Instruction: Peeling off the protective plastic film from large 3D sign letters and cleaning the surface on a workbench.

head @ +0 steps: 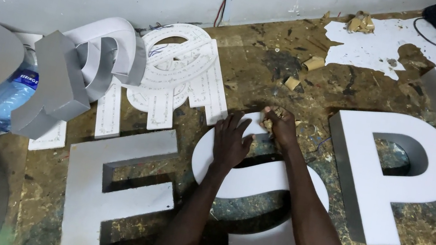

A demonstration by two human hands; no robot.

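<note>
The left hand (231,140) is lying flat, fingers spread, on the far rim of the round white sign letter (256,174), which is sitting mid-worktop (275,67) between two other white letters. The right hand (280,126) is pinching a small tan scrap (267,124) just beside it.

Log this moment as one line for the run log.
left hand: flat on round white sign letter | right hand: at letter's top edge, pinching small tan scrap | surface: worn worktable
</note>
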